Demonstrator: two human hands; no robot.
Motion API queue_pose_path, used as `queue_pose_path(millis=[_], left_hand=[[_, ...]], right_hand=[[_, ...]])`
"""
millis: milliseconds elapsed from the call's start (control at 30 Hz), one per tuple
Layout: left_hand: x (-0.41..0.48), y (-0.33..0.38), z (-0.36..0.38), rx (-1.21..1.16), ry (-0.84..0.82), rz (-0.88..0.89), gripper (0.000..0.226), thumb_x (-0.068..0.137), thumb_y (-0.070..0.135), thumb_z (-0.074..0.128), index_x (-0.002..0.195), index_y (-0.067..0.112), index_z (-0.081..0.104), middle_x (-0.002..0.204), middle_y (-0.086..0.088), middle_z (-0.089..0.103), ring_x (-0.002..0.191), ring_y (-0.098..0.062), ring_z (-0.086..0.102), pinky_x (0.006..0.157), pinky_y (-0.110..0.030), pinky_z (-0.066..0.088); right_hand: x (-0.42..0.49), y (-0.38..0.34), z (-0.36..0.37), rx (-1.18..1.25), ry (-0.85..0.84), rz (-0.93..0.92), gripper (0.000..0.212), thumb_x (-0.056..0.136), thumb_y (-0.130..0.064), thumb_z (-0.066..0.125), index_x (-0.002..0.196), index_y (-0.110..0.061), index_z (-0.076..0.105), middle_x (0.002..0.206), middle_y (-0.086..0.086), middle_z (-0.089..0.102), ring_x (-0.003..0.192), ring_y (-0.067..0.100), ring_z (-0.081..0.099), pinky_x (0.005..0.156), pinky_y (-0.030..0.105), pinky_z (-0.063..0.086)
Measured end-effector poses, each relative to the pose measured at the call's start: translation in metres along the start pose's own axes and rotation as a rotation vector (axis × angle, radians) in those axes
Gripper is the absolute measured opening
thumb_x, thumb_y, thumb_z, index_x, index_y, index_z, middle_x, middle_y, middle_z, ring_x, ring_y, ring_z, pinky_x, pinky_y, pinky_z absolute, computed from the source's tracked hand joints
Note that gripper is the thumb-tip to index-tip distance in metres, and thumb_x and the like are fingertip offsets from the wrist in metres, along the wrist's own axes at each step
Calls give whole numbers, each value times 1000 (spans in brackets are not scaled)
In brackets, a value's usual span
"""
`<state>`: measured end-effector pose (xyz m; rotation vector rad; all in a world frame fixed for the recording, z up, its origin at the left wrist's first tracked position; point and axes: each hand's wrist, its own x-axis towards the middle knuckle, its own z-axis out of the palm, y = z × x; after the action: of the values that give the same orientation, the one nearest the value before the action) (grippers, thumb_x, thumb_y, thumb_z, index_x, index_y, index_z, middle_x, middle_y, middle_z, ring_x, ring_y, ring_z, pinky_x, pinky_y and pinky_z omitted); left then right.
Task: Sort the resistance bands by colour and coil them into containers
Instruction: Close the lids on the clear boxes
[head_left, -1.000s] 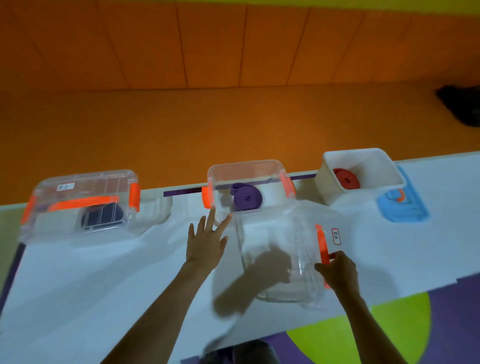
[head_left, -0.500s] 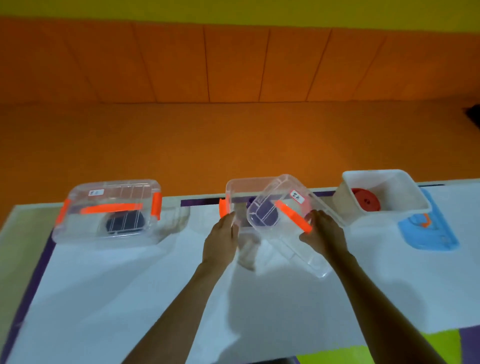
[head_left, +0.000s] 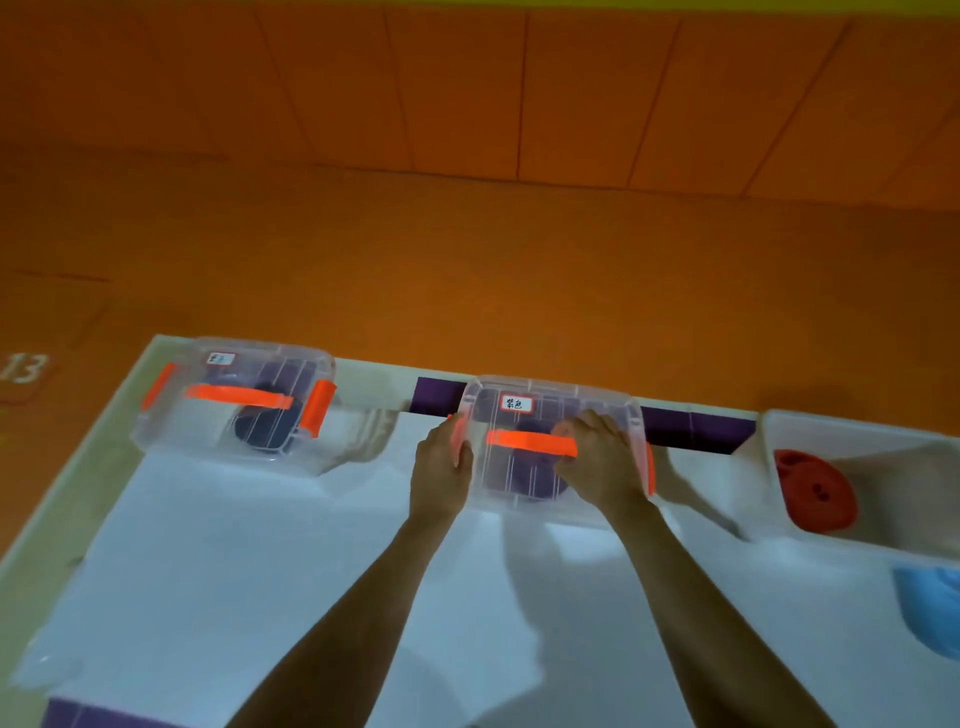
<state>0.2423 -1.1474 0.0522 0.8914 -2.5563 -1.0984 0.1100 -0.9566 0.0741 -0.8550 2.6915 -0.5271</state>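
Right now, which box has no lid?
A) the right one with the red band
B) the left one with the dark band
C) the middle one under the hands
A: the white box holding the red band is open on top; the left clear box and the middle clear box carry lids.

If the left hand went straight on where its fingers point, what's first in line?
Left hand touches the left orange latch of the middle box; beyond it, probably just the purple strip along the far edge.

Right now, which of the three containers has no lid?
The white container on the right, holding the red band; the left clear container and the middle clear container are lidded.
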Motion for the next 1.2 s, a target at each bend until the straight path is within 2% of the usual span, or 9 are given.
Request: queue_pose_path(millis=[133, 267, 333, 400, 500, 667, 800, 967, 1200], left_hand=[[9, -6, 6, 42, 67, -20, 31, 99, 16, 68, 130, 10, 67, 128, -11, 71, 122, -32, 64, 110, -45, 50], [20, -10, 5, -248, 4, -340, 70, 95, 32, 79, 154, 14, 46, 163, -10, 41, 150, -30, 39, 122, -50, 39], [24, -14, 4, -436, -108, -510, 86, 95, 42, 77, 164, 18, 31, 169, -8, 33, 155, -31, 36, 123, -52, 37], [24, -18, 4, -599, -221, -571, 76, 94, 48, 77, 157, 20, 44, 156, -10, 53, 147, -37, 48, 120, -54, 41], [21, -16, 2, -712, -202, -450, 37, 99, 29, 75, 135, 23, 65, 127, -6, 71, 130, -37, 63, 112, -53, 51], [9, 1, 12, -489, -77, -255, 50, 109, 26, 57, 157, 19, 46, 148, -6, 62, 136, -29, 60, 112, -52, 52], [-1, 13, 13, -280, 55, -82, 36, 108, 35, 49, 144, 41, 44, 125, 11, 68, 110, -16, 70, 90, -15, 57], [-3, 18, 8, -140, 21, -35, 45, 107, 42, 42, 151, 33, 41, 130, -4, 73, 112, -28, 75, 95, -49, 63], [-2, 24, -13, 373, -95, 13, 53, 110, 27, 52, 160, 12, 41, 158, -12, 53, 142, -35, 54, 107, -53, 53]], right_hand=[[-24, 26, 21, 97, 259, -23, 39, 94, -6, 72, 132, -15, 71, 140, 11, 63, 139, 35, 52, 119, 50, 38], [-38, 50, 34, 309, 458, 446, 74, 98, -40, 74, 160, -15, 43, 169, 18, 31, 157, 41, 25, 122, 52, 20], [-36, 58, 35, 773, 335, 671, 84, 90, -45, 81, 159, -20, 40, 163, 11, 40, 153, 36, 33, 119, 44, 31], [-35, 60, 35, 1116, 213, 820, 65, 87, -49, 82, 140, -22, 56, 134, 6, 65, 127, 32, 61, 112, 46, 48], [-40, 62, 40, 939, 371, 751, 39, 90, -48, 80, 113, -17, 73, 97, 3, 75, 95, 29, 74, 86, 43, 63], [-44, 54, 43, 791, 589, 584, 34, 100, -38, 69, 107, -5, 75, 85, 7, 73, 76, 29, 71, 64, 30, 57], [-44, 49, 43, 586, 604, 486, 41, 108, -38, 53, 122, -6, 74, 77, 11, 69, 68, 29, 66, 65, 46, 59], [-44, 43, 38, 472, 533, 505, 41, 113, -33, 47, 145, -12, 61, 100, 18, 76, 89, 41, 74, 77, 52, 62], [-78, 61, 4, 356, 169, 358, 53, 112, -47, 41, 160, -24, 44, 148, 6, 62, 135, 29, 60, 107, 51, 54]])
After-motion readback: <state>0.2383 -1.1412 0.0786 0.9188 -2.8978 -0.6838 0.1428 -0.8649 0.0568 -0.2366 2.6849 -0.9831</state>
